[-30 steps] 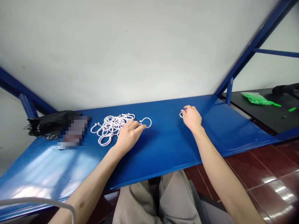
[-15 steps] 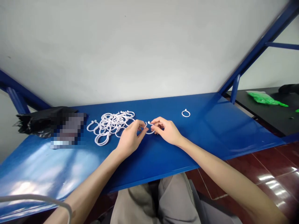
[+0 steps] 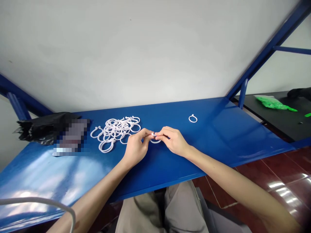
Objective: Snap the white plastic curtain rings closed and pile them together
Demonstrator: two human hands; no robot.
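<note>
Between my two hands is a white plastic ring (image 3: 155, 141), its lower curve showing below my fingertips. My left hand (image 3: 139, 144) pinches it from the left, and my right hand (image 3: 173, 139) pinches it from the right. The fingertips almost touch where the ring's two ends come together; the ends themselves are mostly covered. To the left of my left hand lies a heap of white rings (image 3: 116, 129), several of them with their ends apart. One single white ring (image 3: 193, 118), looking closed, rests on the blue table to the right.
The blue table (image 3: 213, 129) meets a pale wall behind. A black plastic bag (image 3: 41, 126) and a blurred-out item (image 3: 73, 136) lie at the left. A cable (image 3: 36, 200) crosses the lower left. A bag of green pieces (image 3: 273, 102) lies on a black table to the right.
My hands have come closer together, bringing the ring's two separate ends to meet between my fingertips. The heap and the single ring stay in place.
</note>
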